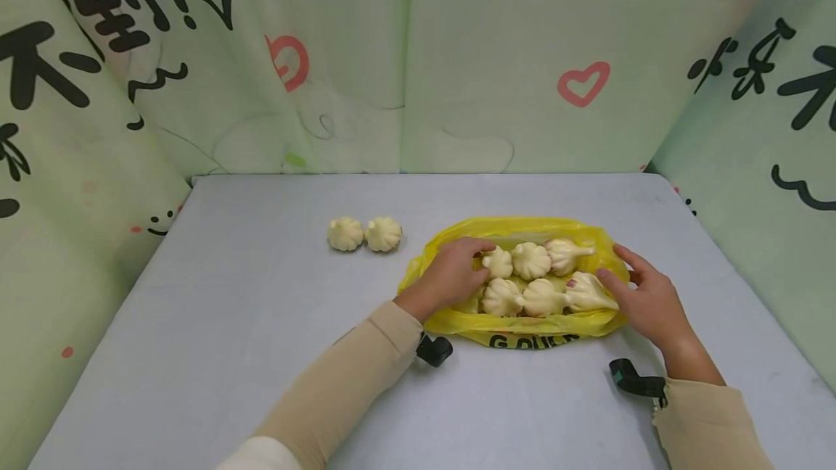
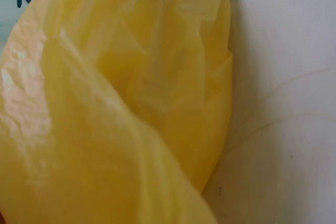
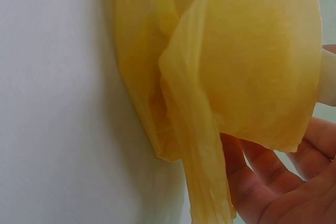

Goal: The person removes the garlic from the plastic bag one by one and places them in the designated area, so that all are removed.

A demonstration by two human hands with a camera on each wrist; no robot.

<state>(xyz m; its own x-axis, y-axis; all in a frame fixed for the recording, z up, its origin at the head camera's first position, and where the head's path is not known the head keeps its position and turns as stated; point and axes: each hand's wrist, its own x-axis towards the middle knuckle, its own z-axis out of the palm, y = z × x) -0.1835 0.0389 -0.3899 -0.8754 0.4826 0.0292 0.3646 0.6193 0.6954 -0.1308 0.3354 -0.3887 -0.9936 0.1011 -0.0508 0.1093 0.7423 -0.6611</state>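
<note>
- Round white garlic bulbs in yellow plastic bag, nearer right edge of tabletop.
- Your right hand pinches bag; slip could collapse rim.
- Left hand straddles one bulb, hold unclear; tugging could snag bag.

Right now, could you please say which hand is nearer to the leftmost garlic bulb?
Left: in the head view, the left hand is below and right of the leftmost garlic bulb; the right hand is farther right.

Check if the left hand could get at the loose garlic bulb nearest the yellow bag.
Probably yes: the loose garlic bulb sits uncovered on the table. The left hand would likely have to leave the bulb at its fingertips and lift over the rim of the yellow bag.
</note>
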